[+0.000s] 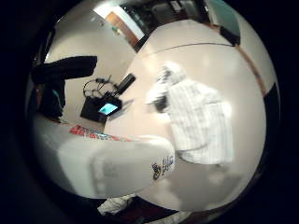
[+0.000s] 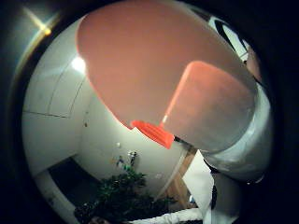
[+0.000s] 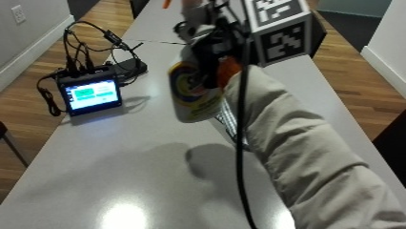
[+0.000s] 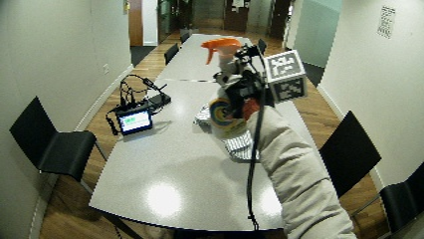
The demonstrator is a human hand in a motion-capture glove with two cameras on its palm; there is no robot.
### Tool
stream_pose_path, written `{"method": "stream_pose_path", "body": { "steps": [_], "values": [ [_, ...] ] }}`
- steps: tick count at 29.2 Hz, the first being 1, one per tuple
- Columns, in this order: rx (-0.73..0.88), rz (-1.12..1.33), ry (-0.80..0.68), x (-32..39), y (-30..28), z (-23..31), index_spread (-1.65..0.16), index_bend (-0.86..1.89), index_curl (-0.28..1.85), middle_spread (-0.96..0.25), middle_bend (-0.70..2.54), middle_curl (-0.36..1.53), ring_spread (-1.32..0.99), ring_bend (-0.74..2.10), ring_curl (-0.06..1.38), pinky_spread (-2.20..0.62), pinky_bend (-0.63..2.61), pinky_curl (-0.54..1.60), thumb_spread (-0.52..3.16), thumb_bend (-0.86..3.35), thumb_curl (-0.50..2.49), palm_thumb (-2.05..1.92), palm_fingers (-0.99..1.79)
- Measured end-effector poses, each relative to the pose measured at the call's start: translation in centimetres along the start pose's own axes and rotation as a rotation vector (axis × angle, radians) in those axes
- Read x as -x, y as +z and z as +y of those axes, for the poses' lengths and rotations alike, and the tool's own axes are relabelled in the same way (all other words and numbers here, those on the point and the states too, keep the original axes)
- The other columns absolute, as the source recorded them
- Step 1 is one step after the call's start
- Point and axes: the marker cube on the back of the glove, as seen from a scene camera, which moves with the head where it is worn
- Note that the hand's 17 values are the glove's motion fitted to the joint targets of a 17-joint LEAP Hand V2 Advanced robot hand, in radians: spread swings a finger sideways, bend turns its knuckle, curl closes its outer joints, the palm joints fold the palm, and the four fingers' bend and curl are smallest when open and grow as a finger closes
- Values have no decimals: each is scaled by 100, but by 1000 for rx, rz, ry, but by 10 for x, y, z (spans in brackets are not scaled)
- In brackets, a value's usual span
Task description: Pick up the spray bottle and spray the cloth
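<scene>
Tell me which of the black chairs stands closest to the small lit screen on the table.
The black chair on the screen's side of the table; the others stand across or farther off.

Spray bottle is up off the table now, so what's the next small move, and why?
Probably tip the nozzle down toward the cloth before squeezing. The right hand holds the spray bottle lifted above the table, its orange trigger head pointing away over the table, while the striped cloth lies flat below the bottle.
</scene>
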Motion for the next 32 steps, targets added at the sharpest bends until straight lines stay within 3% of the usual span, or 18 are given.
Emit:
{"method": "stream_pose_path", "body": {
  "steps": [6,12,26,32],
  "values": [
    [117,-152,24,15,123,38,-27,15,54,-14,36,55,-19,41,52,-26,39,47,31,-2,76,114,111],
    [258,-271,57,6,185,73,-27,12,52,-14,33,55,-18,40,51,-26,40,47,36,-1,76,116,105],
    [346,-164,-81,13,214,100,-27,7,45,-13,28,55,-17,41,52,-24,40,47,55,-4,72,113,104],
    [479,-95,-185,19,186,110,-30,9,44,-13,37,58,-16,34,54,-12,17,46,71,-5,66,102,44]
  ]
}}
